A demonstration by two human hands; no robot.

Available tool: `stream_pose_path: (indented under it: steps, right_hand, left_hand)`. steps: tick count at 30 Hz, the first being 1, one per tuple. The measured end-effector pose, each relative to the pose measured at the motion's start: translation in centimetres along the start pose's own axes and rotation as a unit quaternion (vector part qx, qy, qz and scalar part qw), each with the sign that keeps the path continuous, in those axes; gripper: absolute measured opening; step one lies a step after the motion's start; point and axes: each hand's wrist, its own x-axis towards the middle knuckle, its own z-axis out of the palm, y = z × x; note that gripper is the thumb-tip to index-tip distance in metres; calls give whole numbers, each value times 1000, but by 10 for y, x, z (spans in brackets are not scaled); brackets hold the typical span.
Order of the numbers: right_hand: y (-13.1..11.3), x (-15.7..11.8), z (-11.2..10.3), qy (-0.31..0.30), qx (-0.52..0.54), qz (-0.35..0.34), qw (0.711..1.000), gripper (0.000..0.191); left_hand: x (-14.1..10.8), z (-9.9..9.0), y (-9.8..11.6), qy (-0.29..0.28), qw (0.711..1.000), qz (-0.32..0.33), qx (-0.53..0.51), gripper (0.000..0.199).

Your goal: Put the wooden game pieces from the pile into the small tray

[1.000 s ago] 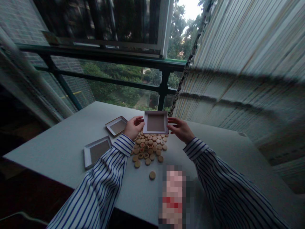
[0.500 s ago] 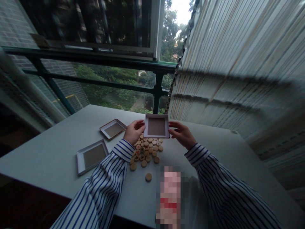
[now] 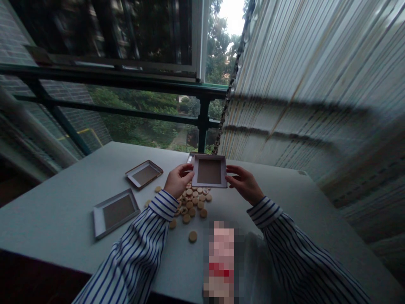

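Between my two hands is a shallow square box (image 3: pixel 209 171), its open side tilted toward me and its grey-brown bottom bare. My left hand (image 3: pixel 179 179) pinches its left edge with thumb and fingers. At the right edge, my right hand (image 3: pixel 244 180) grips it the same way. Round wooden xiangqi pieces (image 3: pixel 195 201), several with red or black characters, lie in a loose heap below the box. My left hand and sleeve hide part of the heap. One plain piece (image 3: pixel 193 236) lies apart, nearer to me.
Left of the heap, a brown-rimmed shallow box part (image 3: pixel 144 174) and a pale one (image 3: pixel 115 213) lie on the white table (image 3: pixel 63 202). A pixelated pink-and-red item (image 3: pixel 221 257) is at the near edge, beside clear plastic (image 3: pixel 255 261). Behind are a railing and a striped curtain (image 3: pixel 284 84).
The view has shifted slightly, so the table things appear further left. Both hands still hold the box, which has tilted a little and sits slightly lower in view.
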Motion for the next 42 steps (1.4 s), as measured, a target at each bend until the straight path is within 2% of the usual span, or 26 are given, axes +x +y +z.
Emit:
stream_pose_path:
  steps: [17, 22, 28, 42]
  right_hand:
    - [7, -24, -14, 26, -8, 12, 1000, 39]
    - [8, -30, -18, 33, -5, 17, 999, 40]
    - [9, -34, -21, 42, -5, 19, 999, 39]
    - [18, -44, -32, 39, -10, 16, 999, 37]
  left_hand:
    - [-13, 17, -8, -39, 999, -11, -2, 38]
    - [-17, 20, -8, -59, 998, -26, 8, 39]
    - [-17, 23, -12, -93, 996, -10, -1, 41]
    - [-24, 33, -9, -119, 991, -7, 56, 43]
